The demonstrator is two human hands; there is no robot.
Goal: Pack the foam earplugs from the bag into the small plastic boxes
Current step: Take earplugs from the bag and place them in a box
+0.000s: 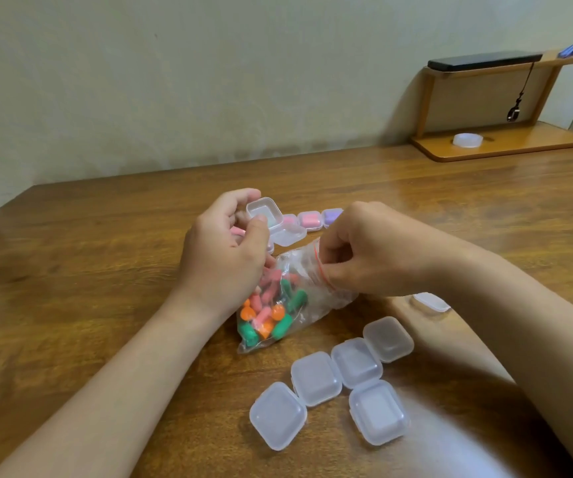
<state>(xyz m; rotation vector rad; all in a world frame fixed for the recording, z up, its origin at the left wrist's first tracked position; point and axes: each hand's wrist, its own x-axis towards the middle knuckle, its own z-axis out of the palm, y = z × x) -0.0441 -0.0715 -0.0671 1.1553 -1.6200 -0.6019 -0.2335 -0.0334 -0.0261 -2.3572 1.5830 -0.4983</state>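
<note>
Fingers of your left hand [223, 250] grip an open clear plastic box [264, 213] above the brown wooden worktop [105, 270]. Fingers of your right hand [364, 250] pinch the mouth of the crumpled clear plastic bag [312, 277] lying there, with pink, green and orange foam earplugs [268, 312] bunched inside.

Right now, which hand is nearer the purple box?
Right. The right hand, pinching the bag, sits beside the purple box; the left hand, holding an open box, is farther off.

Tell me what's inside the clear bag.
Foam earplugs in pink, green and orange fill the bag's lower end. The left hand, holding an open box, covers its upper-left part, and the right hand pinches the mouth, so contents there are hidden.
</note>
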